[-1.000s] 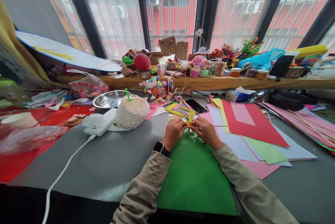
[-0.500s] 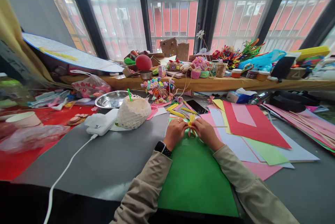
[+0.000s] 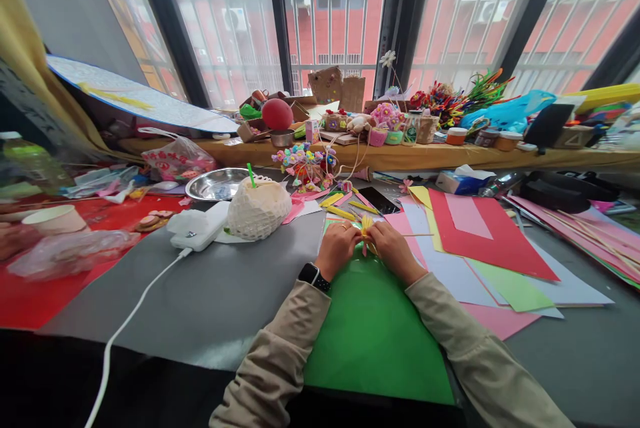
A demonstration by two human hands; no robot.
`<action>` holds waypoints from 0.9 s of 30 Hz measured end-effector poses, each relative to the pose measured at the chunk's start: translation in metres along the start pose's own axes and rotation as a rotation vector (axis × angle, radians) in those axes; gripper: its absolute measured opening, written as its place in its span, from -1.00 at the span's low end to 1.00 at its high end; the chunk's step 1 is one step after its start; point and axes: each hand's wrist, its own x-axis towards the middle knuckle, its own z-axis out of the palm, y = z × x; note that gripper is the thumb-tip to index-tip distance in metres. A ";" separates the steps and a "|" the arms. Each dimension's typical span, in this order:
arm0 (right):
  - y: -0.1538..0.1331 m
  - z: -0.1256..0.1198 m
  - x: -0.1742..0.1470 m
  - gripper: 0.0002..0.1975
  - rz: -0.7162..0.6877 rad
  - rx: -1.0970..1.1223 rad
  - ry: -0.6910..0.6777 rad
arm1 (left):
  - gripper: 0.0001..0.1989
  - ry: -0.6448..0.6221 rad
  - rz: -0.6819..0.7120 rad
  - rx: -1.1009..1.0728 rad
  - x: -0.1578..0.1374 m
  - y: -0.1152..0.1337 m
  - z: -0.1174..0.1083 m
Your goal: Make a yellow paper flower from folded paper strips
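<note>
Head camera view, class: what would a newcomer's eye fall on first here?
Probably the two hands at the centre, the left hand and right hand pinching a small bundle of yellow paper strips over a bright green sheet. Next, the big red sheet fanned with other coloured papers to the right, and the white netted ball with a green straw to the left.

Before us bare green sheet [image 3: 375,341] and open grey mat [image 3: 210,295] leftward, our way there crossed by a white cable [image 3: 135,311], netted white ball [image 3: 259,209] and charger [image 3: 197,229] ahead-left, coloured paper sheets [image 3: 480,241] spread flat on our right.
</note>
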 end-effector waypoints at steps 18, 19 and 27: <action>0.004 -0.009 -0.002 -0.83 0.155 0.358 -0.025 | -0.87 -0.036 -0.064 -0.037 0.001 -0.001 0.001; 0.006 -0.010 -0.002 -0.83 0.158 0.382 -0.029 | -0.87 -0.037 -0.067 -0.038 0.002 -0.001 0.000; 0.011 -0.010 0.000 -0.81 0.238 0.484 -0.073 | -0.88 -0.018 -0.035 -0.058 0.000 -0.001 -0.002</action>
